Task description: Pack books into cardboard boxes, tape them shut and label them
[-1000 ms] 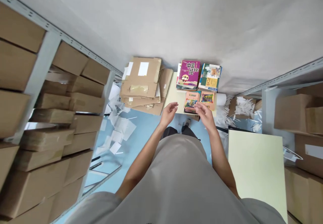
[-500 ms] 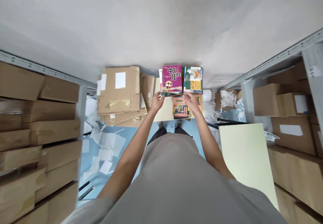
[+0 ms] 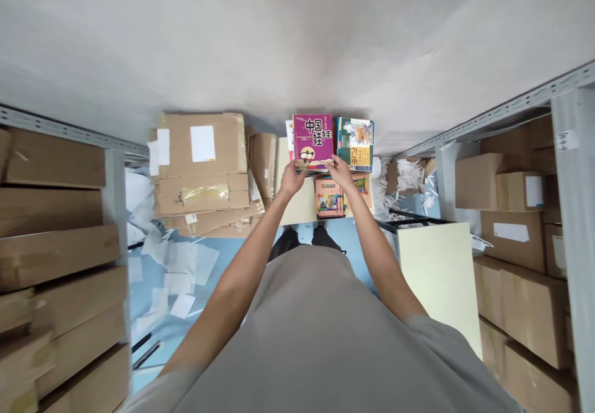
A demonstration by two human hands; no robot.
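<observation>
Grey wall (image 3: 297,41) behind a pale table (image 3: 303,205), boxes shelved on both sides.
Flattened cardboard (image 3: 204,177) covers the table's left end and overhangs its near edge; a strip of tabletop shows between it and the books. Towards the far edge, right of centre, lies the purple book (image 3: 313,134), the left hand (image 3: 292,179) at its near-left corner, the right hand (image 3: 343,174) at its near-right, fingers bent onto it; whether they pinch it, I cannot tell.

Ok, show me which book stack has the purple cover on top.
The purple-topped stack, at the back, left of the green-and-white-topped stack; the front books have salmon-pink covers.
</observation>
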